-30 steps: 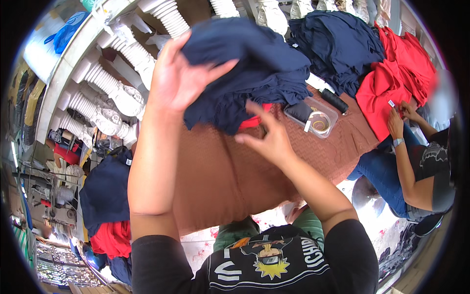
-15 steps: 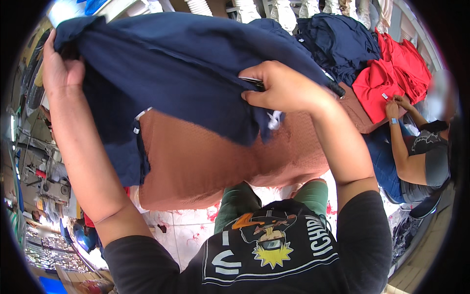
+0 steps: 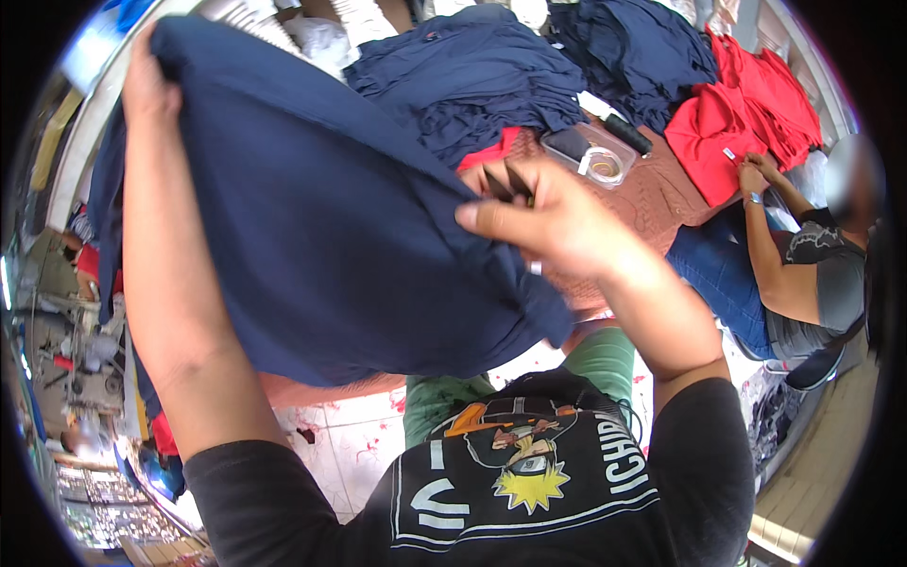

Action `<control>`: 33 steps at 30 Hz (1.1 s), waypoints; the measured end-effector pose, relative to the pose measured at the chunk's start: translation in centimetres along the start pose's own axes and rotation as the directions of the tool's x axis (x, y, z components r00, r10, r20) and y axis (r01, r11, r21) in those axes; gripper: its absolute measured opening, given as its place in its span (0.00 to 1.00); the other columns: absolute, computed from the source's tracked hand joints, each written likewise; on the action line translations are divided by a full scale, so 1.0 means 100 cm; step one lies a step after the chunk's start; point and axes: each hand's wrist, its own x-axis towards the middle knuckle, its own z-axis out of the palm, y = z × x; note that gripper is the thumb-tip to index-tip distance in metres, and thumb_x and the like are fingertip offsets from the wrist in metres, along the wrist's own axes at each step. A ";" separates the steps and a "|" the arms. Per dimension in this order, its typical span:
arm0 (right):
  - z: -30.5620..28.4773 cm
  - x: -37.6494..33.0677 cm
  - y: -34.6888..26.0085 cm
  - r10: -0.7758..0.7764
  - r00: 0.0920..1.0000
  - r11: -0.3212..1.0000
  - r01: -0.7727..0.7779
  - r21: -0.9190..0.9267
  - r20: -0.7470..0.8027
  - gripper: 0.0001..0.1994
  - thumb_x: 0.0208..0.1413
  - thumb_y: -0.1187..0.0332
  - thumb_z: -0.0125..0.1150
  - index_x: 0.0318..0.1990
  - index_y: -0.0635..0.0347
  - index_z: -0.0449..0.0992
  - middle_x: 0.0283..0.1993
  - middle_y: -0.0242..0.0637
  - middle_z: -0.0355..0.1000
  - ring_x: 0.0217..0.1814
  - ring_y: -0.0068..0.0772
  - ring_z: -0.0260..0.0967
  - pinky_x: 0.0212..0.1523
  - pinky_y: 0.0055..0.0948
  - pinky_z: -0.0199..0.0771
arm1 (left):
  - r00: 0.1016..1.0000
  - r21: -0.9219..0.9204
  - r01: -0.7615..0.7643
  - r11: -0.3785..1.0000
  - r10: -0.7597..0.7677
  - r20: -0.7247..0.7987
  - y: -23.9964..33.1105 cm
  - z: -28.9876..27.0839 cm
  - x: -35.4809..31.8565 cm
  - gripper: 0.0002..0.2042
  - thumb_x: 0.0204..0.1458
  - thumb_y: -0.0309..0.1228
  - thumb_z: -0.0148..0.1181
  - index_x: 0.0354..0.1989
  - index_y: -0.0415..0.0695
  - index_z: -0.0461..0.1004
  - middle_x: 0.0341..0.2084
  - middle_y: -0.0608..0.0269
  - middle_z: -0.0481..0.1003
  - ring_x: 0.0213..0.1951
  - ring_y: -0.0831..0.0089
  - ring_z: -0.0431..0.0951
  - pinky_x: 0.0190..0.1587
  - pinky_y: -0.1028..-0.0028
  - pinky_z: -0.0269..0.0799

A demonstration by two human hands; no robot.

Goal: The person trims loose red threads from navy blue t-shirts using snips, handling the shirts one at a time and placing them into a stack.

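Note:
A navy garment is stretched up in front of me and hangs down over the near side of the table. At its upper left corner my left hand grips the cloth, fingers partly behind the fabric. My right hand is closed at the garment's right edge, slightly blurred. Between its fingers show the dark pointed blades of small thread snips. Thumb and fingertips of that hand also touch the navy cloth. How firmly they pinch it I cannot tell.
Navy garments lie in a pile and a second heap behind. A plastic box holds a tape roll, beside a black thread spool. At right, a seated co-worker handles a red garment on the brown-covered table.
The garment has swung toward me and lower, covering much of the brown cloth and uncovering the navy pile and plastic box. My left hand has moved slightly right and up.

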 end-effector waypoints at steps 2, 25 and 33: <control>-0.012 0.004 0.032 -0.037 0.997 0.999 0.040 0.036 -0.068 0.06 0.57 0.68 0.62 0.31 0.54 0.72 0.20 0.13 0.58 0.18 0.05 0.51 0.19 0.14 0.47 | 0.957 -0.019 0.063 0.998 -0.055 0.286 -0.064 0.015 0.051 0.14 0.58 0.36 0.56 0.45 0.39 0.77 0.41 0.62 0.79 0.45 0.70 0.78 0.52 0.71 0.71; -0.166 -0.049 0.195 0.081 0.767 0.875 -0.361 -0.324 -0.636 0.12 0.57 0.66 0.61 0.46 0.61 0.79 0.32 0.30 0.77 0.32 0.15 0.73 0.29 0.16 0.70 | 0.503 0.557 -0.580 0.595 -0.276 0.819 -0.196 0.003 -0.433 0.19 0.33 0.24 0.71 0.38 0.47 0.77 0.42 0.66 0.73 0.43 0.64 0.73 0.44 0.68 0.70; -0.152 -0.057 0.167 0.022 0.755 0.852 -0.357 -0.382 -0.656 0.11 0.57 0.67 0.61 0.45 0.58 0.79 0.32 0.29 0.76 0.29 0.14 0.70 0.27 0.16 0.69 | 0.467 0.626 -0.125 0.770 -0.511 0.722 -0.193 -0.016 -0.405 0.04 0.49 0.24 0.64 0.33 0.40 0.80 0.43 0.61 0.79 0.44 0.66 0.78 0.46 0.71 0.74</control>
